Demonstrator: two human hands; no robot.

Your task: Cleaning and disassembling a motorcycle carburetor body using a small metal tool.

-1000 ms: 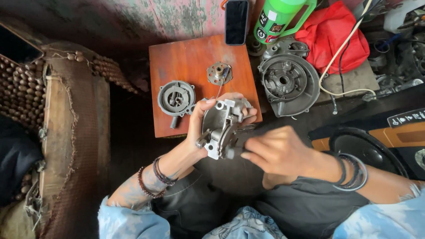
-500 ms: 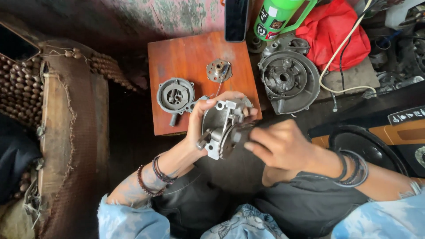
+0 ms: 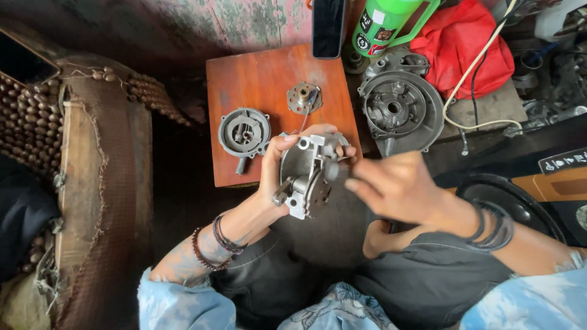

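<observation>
Reddish wooden board [image 3: 263,79] bears a round grey cover [image 3: 244,132] and small disc [image 3: 304,98]

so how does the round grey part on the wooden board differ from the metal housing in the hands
The round grey cover lies flat and untouched on the wooden board; the metal housing is held upright, gripped by the left hand with the right hand at its edge. The cover is a darker, matt grey disc with a short stub; the housing is paler, shinier and blockier. Both are cast metal machine parts.

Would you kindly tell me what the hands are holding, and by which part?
The left hand grips a grey metal housing by its upper rim. The right hand meets its right side; its grip there is too blurred to tell.
</observation>
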